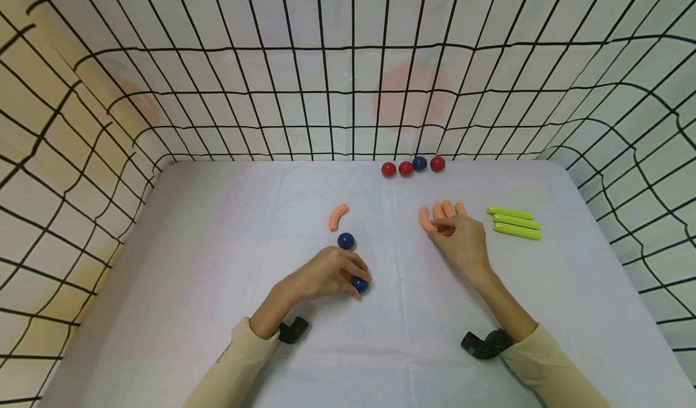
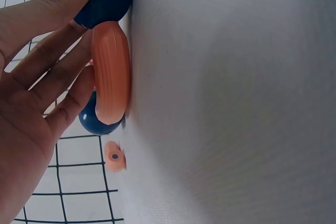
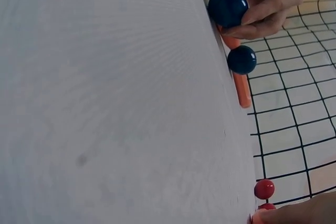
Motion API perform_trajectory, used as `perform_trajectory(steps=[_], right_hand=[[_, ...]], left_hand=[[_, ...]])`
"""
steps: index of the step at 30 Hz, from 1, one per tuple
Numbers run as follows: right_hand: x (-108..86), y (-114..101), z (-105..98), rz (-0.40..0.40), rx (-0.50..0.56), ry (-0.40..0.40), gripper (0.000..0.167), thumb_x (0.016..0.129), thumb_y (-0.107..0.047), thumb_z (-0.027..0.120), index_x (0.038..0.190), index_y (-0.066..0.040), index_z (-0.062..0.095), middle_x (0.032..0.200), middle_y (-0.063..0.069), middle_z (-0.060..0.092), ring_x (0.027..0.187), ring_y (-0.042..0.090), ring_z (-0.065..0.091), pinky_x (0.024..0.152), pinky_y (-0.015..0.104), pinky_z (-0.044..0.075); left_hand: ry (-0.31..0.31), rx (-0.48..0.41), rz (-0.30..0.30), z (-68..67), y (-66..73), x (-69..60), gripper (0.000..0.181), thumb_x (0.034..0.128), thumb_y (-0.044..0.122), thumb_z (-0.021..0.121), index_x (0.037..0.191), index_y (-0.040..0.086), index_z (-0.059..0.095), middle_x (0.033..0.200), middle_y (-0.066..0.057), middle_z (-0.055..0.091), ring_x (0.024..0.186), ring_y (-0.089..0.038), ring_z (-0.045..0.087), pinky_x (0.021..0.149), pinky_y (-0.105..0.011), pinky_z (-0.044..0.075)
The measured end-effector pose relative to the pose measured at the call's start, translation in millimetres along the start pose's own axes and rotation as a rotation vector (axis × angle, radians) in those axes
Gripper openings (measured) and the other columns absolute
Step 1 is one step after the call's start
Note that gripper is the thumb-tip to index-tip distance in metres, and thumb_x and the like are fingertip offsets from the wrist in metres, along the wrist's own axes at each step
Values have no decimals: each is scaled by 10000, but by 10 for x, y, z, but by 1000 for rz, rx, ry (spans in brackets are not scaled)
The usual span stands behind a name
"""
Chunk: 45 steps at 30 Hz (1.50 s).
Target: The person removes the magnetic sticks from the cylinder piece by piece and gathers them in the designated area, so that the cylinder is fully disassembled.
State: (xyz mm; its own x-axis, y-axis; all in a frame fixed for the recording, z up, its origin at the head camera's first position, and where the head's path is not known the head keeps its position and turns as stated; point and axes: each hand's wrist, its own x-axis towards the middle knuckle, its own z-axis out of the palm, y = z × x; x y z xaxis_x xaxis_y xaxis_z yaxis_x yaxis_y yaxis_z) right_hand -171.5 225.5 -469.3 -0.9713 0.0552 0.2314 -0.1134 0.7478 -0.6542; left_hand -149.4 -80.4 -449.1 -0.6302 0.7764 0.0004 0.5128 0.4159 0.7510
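Observation:
My left hand pinches a glossy blue ball between thumb and fingers, low over the white tabletop. Under its palm lies an orange, curved, sausage-shaped piece, mostly hidden from the head view. Just beyond the knuckles sits a second blue ball, and another curved orange piece lies past it. My right hand holds the near end of a curved orange piece with thumb and fingertips. More such orange pieces stick out beyond its fingers, their near ends covered by the hand.
Three lime-green sticks lie side by side to the right. At the back edge are three red balls and a blue ball in a row. Black wire mesh fences the back and sides of the white-covered table.

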Motion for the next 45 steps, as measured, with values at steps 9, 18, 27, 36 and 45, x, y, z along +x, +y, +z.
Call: perform_trajectory(steps=[9, 18, 27, 36, 45], right_hand=[[10, -4, 41, -48, -161, 39, 196, 840, -139, 817, 998, -24, 827, 773, 109, 777, 689, 278, 719, 480, 304, 433], [37, -7, 9, -57, -164, 21, 182, 841, -176, 817, 950, -32, 832, 751, 104, 768, 670, 307, 698, 481, 296, 411], [77, -91, 21, -111, -158, 70, 188, 864, -191, 800, 963, -34, 827, 775, 101, 770, 691, 275, 695, 509, 303, 418], [151, -383, 222, -251, 174, -229, 303, 871, -139, 837, 1149, -33, 781, 1062, 125, 784, 832, 239, 724, 719, 294, 586], [206, -500, 533, -311, 355, -650, 464, 939, -178, 780, 1384, -119, 662, 1317, 81, 689, 950, 154, 685, 784, 253, 566]], left_hand=[[-3, -6, -4, 11, 0, -1, 283, 801, 60, 877, 1076, 34, 817, 1133, -72, 772, 980, -148, 725, 813, -205, 607], [-11, -30, -32, 13, 10, 6, 274, 794, 59, 881, 1060, 29, 820, 1122, -69, 768, 931, -119, 681, 779, -230, 608], [-12, 44, 13, 9, 23, -9, 274, 814, 57, 867, 1082, 37, 813, 1147, -68, 765, 984, -152, 719, 821, -222, 613], [-30, 89, 60, 22, 45, 11, 264, 837, 46, 848, 1098, 41, 805, 1166, -67, 766, 1065, -169, 726, 894, -202, 590], [-47, 115, 76, 27, 57, 14, 272, 850, 40, 836, 1119, 63, 800, 1187, -39, 772, 1122, -166, 718, 927, -204, 573]])
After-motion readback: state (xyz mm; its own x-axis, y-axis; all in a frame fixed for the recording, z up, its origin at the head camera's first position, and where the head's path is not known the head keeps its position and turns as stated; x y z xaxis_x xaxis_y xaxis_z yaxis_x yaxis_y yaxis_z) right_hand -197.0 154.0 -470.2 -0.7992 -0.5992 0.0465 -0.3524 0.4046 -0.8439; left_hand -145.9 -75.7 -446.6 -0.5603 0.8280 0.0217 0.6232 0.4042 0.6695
